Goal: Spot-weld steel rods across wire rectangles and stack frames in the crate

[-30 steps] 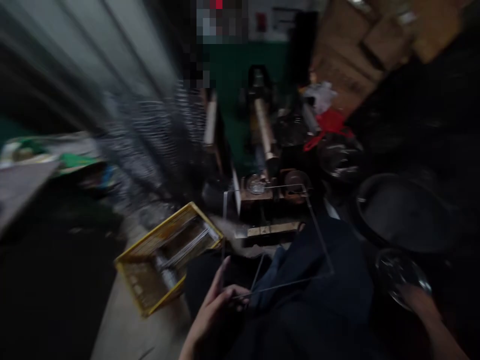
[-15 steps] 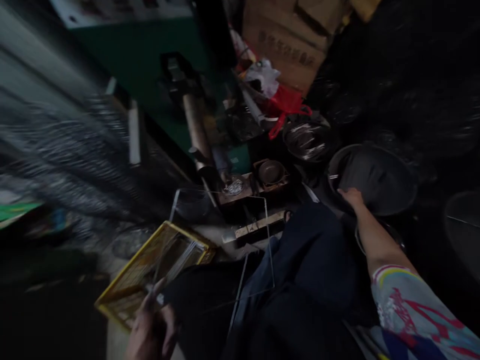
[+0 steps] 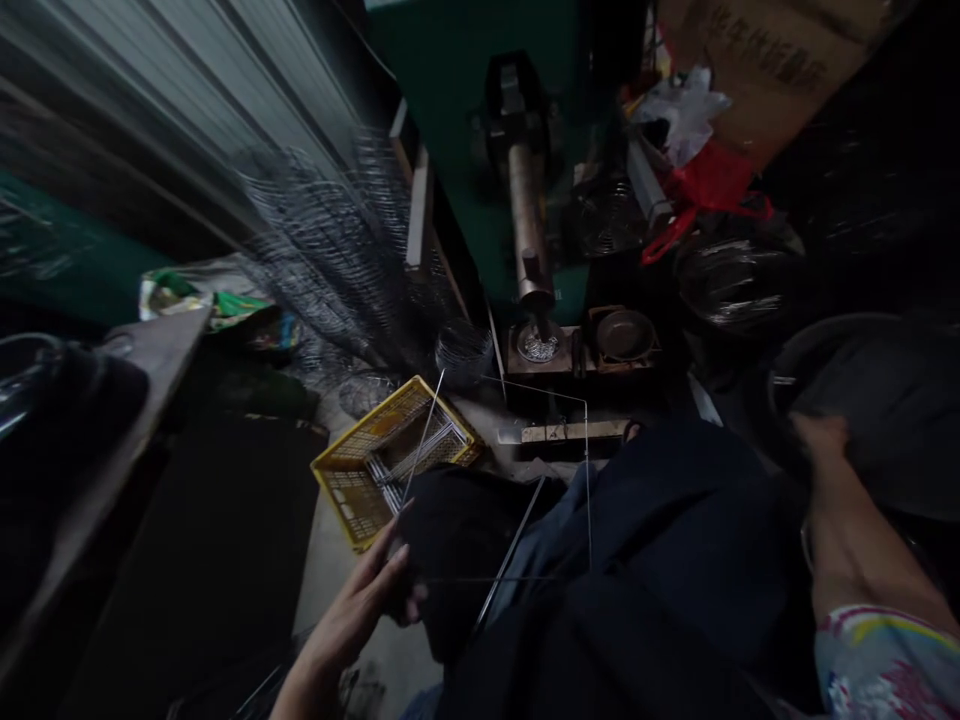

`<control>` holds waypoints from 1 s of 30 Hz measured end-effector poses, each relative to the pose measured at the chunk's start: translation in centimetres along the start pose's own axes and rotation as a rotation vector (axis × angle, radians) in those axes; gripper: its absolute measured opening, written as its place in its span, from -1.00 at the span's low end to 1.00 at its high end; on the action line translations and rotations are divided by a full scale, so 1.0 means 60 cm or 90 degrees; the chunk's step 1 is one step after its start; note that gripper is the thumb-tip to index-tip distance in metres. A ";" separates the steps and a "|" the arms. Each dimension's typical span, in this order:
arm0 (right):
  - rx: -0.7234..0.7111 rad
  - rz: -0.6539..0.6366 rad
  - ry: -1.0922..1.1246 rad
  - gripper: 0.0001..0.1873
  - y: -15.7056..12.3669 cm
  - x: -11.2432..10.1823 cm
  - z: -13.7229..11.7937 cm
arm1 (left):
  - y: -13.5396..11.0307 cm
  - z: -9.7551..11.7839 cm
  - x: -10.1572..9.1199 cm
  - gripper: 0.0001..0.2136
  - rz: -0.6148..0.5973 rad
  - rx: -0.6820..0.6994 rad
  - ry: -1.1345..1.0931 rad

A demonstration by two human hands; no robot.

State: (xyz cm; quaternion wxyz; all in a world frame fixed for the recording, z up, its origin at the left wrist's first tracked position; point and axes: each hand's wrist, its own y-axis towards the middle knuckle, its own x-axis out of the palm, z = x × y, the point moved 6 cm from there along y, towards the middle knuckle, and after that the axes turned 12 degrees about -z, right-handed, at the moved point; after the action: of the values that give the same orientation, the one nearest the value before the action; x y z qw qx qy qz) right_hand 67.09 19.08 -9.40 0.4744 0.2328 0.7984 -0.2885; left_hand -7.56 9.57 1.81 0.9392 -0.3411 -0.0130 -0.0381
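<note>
My left hand (image 3: pixel 379 575) is closed on one side of a thin rectangular wire frame (image 3: pixel 587 480), which stretches across my lap above the dark trousers. At the right, my right hand (image 3: pixel 821 435) reaches over the rim of a large black tub (image 3: pixel 784 350); its fingers are blurred and dark, so their grip is unclear. Ahead of my knees stands a green machine (image 3: pixel 442 60) with a metal cylinder arm (image 3: pixel 529 210). Below that arm, a round holder (image 3: pixel 540 345) contains small shiny pieces. A brown round dish (image 3: pixel 625 335) sits beside it.
A yellow crate (image 3: pixel 349 500) with metal rods stands on the floor at the left. Behind it lean stacked wire grids (image 3: pixel 315 230). Red bag (image 3: pixel 716 185) and cardboard box (image 3: pixel 787 60) are at the upper right. A table (image 3: pixel 161 350) edges the far left.
The view has swung left, so the surroundings appear farther right. My left hand has come up along the wire frame's side. My right hand remains at the black tub.
</note>
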 end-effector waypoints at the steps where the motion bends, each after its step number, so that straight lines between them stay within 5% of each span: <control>1: 0.047 0.016 0.049 -0.44 -0.005 -0.006 0.004 | -0.003 -0.004 -0.006 -0.14 -0.002 0.010 -0.012; 3: 0.122 0.037 0.147 -0.31 -0.017 -0.015 0.012 | -0.002 -0.015 -0.019 -0.12 0.011 0.044 -0.069; 6: 0.149 0.060 0.267 -0.38 -0.044 -0.029 0.013 | 0.014 -0.046 -0.023 -0.06 0.027 0.066 -0.152; 11: 0.094 0.076 0.446 -0.53 -0.142 -0.060 -0.007 | 0.037 -0.097 0.022 -0.06 -0.029 0.076 -0.234; 17: -0.201 -0.100 0.246 -0.49 -0.306 -0.108 -0.151 | 0.040 -0.117 0.075 -0.14 -0.138 0.065 -0.249; 23: -0.396 -0.233 0.113 -0.39 -0.434 -0.133 -0.286 | 0.043 -0.114 0.093 -0.14 -0.176 0.080 -0.226; 30: -0.699 -0.337 -0.103 -0.41 -0.526 -0.067 -0.401 | 0.039 -0.108 0.080 -0.13 -0.158 0.096 -0.232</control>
State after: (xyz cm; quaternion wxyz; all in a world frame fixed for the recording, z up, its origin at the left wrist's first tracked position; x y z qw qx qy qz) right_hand 33.48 12.18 10.95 0.4964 -0.2746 0.8225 0.0401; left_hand -2.59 6.90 -4.39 0.9322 -0.2672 -0.2267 -0.0899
